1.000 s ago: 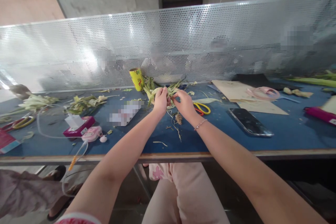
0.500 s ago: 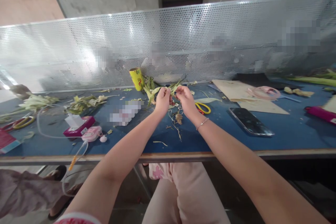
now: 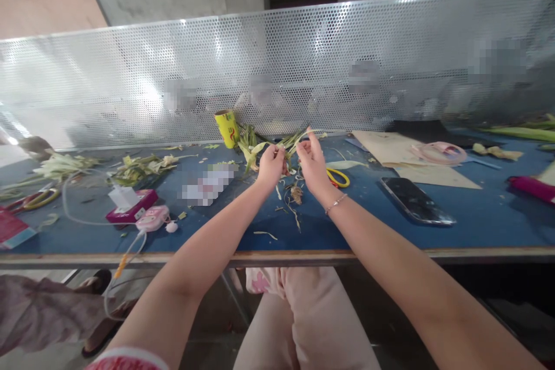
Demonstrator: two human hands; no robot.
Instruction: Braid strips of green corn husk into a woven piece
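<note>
My left hand (image 3: 271,167) is closed in a pinch on a pale green leaf strip (image 3: 259,150) above the middle of the table. Close by on the right, my right hand (image 3: 314,169) has its index finger raised and its other fingers curled around part of the strip; exactly where it grips is hard to see. Behind both hands lies a bunch of green leaves (image 3: 248,141). Yellow-handled scissors (image 3: 339,178) rest partly hidden beside my right hand. Below the hands are a dry brown scrap (image 3: 296,194) and thin fibres.
A yellow cardboard tube (image 3: 226,128) stands at the back before a perforated metal screen (image 3: 173,63). To the right lie a black phone (image 3: 416,201) and brown paper (image 3: 381,153). Leaf piles (image 3: 143,169), a white charger (image 3: 124,198) and a cable occupy the left side.
My right hand has moved slightly right and up, away from my left, and its index finger is now raised. My left hand stays nearly in place.
</note>
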